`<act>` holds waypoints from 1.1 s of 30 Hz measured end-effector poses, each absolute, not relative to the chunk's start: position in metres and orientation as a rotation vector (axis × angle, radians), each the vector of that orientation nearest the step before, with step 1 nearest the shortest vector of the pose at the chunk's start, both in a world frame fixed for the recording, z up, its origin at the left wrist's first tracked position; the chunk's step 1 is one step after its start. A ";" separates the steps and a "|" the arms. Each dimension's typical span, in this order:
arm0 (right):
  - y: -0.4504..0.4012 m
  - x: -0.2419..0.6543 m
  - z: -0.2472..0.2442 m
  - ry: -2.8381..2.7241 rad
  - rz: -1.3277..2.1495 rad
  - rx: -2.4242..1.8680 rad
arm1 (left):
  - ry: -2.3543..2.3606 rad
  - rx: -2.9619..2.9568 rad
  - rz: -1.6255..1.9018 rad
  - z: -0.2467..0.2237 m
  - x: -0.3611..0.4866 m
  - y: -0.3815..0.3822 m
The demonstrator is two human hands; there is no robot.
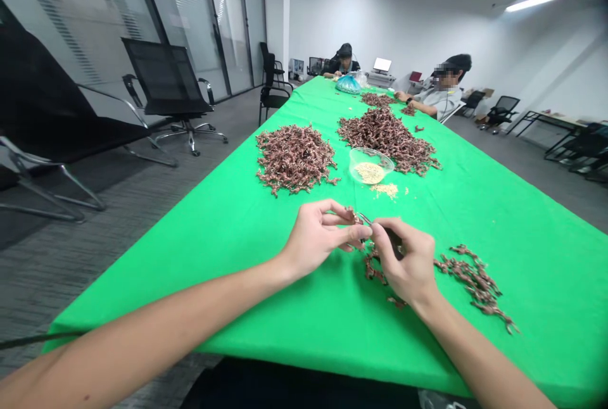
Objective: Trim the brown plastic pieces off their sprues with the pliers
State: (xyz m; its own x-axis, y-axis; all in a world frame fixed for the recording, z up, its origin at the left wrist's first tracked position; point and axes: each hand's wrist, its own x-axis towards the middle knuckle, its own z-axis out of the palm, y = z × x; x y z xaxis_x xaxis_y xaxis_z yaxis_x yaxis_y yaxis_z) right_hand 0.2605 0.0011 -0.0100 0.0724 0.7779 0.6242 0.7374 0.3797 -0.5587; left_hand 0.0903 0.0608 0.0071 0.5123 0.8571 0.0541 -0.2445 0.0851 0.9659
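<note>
Green cloth covers the long surface (pixel 213 238) in an office; one person (pixel 351 67) sits at its far end, another person (pixel 441 102) on the far right. Near the middle, the left hand (pixel 313 238) pinches a small brown piece (pixel 351 214) with nearly closed fingertips; the right hand (pixel 411 257) is curled around a thin metal tool (pixel 365 219) meeting it. Work looks underway: large brown heaps lie left (pixel 297 159) and farther right (pixel 387 137), with a smaller scatter (pixel 475 282) near right. Which pieces are finished cannot be told. Between the heaps, a clear bowl (pixel 353 171) holds pale grains (pixel 370 173), some spilled beside it. No writing or label is readable.
</note>
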 end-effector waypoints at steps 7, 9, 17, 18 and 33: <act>0.000 0.260 -0.008 -1.625 0.110 -1.373 | 0.631 1.216 0.925 0.008 0.091 0.061; 0.000 0.260 -0.008 -1.626 0.112 -1.372 | 0.637 1.215 0.925 0.008 0.091 0.061; 0.007 0.266 -0.009 -1.591 0.158 -1.397 | 0.705 1.216 0.939 0.000 0.091 0.073; 0.008 0.268 -0.009 -1.579 0.160 -1.403 | 0.724 1.239 0.957 -0.002 0.091 0.078; 0.026 0.300 -0.012 -1.502 0.112 -1.431 | 1.550 1.984 1.441 0.038 0.047 0.220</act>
State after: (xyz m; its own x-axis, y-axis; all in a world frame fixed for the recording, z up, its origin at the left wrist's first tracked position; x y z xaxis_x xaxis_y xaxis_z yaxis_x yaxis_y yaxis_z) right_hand 0.3004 0.0260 -0.0122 0.2191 0.7869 0.5769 0.6928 0.2908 -0.6599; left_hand 0.0471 0.2201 0.0382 -0.0491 0.8388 0.5423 0.6018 -0.4085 0.6863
